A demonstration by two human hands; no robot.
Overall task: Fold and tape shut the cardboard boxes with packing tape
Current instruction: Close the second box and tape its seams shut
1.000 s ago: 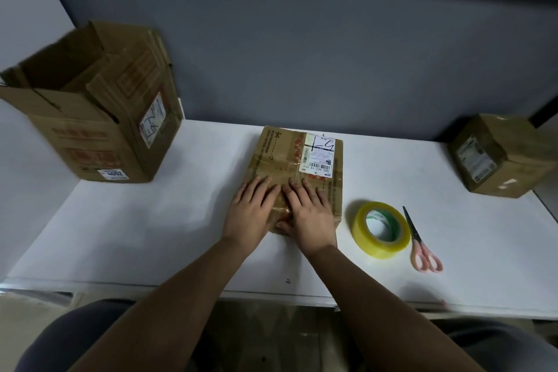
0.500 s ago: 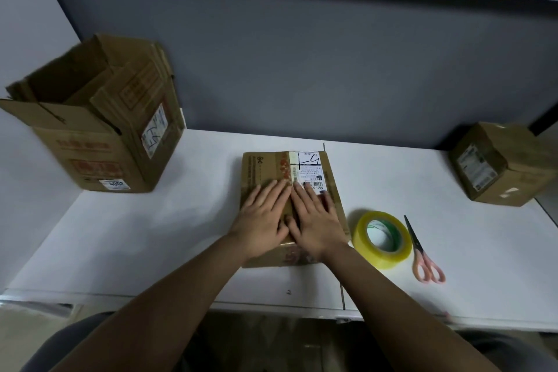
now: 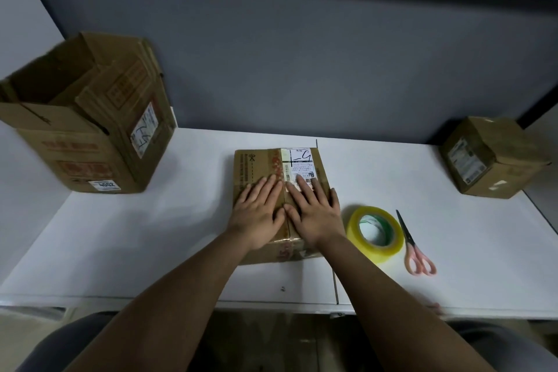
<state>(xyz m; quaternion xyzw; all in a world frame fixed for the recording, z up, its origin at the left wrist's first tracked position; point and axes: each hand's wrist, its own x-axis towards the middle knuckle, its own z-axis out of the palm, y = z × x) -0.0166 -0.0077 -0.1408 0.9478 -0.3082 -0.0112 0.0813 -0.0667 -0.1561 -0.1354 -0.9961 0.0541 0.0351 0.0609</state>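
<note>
A small closed cardboard box point(image 3: 256, 161) with a white shipping label lies in the middle of the white table point(image 3: 151, 235). My left hand point(image 3: 259, 210) and my right hand point(image 3: 314, 211) rest flat on its top, side by side, fingers spread along the centre seam. They press on the box and hold nothing. A roll of yellowish packing tape point(image 3: 374, 232) lies flat just right of the box. Pink-handled scissors point(image 3: 412, 246) lie beside the roll.
A large cardboard box point(image 3: 87, 127) with open flaps stands at the back left. A closed small box point(image 3: 492, 157) sits at the far right by the grey wall. The table's front edge runs just below my forearms.
The box has turned square to me and now lies nearer the front. Both hands slid forward along its top, from its near edge to the middle.
</note>
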